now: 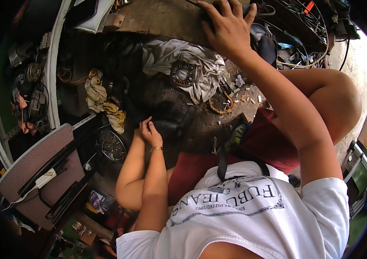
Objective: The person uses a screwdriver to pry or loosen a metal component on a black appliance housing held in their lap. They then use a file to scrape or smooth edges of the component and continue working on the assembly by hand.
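My right hand (pixel 231 32) reaches to the wooden bench (pixel 162 19) at the top, its fingers spread over the edge. A thin dark rod and a dark rounded thing show beside its fingers; the fingertips are partly cut off by the frame. My left hand (pixel 151 134) is by my lower left leg, fingers loosely bent and apart, with nothing seen in it. A gold-coloured band (pixel 156 148) circles that wrist. Beyond it, a ring-shaped motor stator (pixel 183 74) sits on a crumpled grey-white cloth (pixel 162 54) on the dark floor.
A bowl of small metal parts (pixel 111 144) and a stained yellowish rag (pixel 95 93) lie left. Tangled cables (pixel 304 39) fill the upper right. A wire ring (pixel 222 108) lies among scraps. A pinkish panel (pixel 41 168) and metal rack post (pixel 54 64) stand left.
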The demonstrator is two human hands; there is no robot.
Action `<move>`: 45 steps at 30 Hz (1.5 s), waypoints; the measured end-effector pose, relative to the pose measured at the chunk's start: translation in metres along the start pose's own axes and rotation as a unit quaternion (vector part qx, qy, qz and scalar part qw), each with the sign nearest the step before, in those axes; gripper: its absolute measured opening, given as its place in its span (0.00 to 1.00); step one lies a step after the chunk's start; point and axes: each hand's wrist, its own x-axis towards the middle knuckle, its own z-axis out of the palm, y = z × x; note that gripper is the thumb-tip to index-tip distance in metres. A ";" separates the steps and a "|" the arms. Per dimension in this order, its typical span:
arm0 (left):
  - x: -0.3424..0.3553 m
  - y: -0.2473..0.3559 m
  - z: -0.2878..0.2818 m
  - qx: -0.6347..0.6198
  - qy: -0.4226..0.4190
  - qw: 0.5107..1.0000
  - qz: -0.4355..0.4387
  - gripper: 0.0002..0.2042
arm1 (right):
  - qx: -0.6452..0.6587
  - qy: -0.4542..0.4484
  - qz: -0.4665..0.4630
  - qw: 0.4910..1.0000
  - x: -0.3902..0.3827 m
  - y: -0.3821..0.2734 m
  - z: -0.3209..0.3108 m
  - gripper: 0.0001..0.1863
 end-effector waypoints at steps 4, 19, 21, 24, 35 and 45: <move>-0.006 -0.006 -0.005 -0.003 0.003 1.000 0.001 0.12 | 0.006 -0.001 -0.004 1.000 0.000 -0.002 0.000 0.22; -0.042 -0.062 -0.019 -0.056 0.055 0.989 -0.122 0.17 | -0.006 -0.010 0.002 1.000 0.001 -0.004 0.001 0.22; -0.043 -0.062 -0.018 -0.079 0.060 0.986 -0.134 0.18 | -0.007 -0.012 0.002 1.000 0.001 -0.004 0.000 0.22; -0.042 -0.062 -0.017 -0.076 0.059 0.986 -0.138 0.18 | 0.001 -0.010 0.001 1.000 0.000 -0.006 -0.001 0.22; -0.024 -0.037 -0.012 0.004 0.035 0.993 -0.110 0.16 | 0.023 0.002 0.004 1.000 -0.002 -0.006 -0.006 0.21; 0.064 0.034 0.051 0.270 -0.083 0.947 -0.154 0.20 | 0.092 0.072 -0.091 0.989 -0.029 -0.013 -0.020 0.38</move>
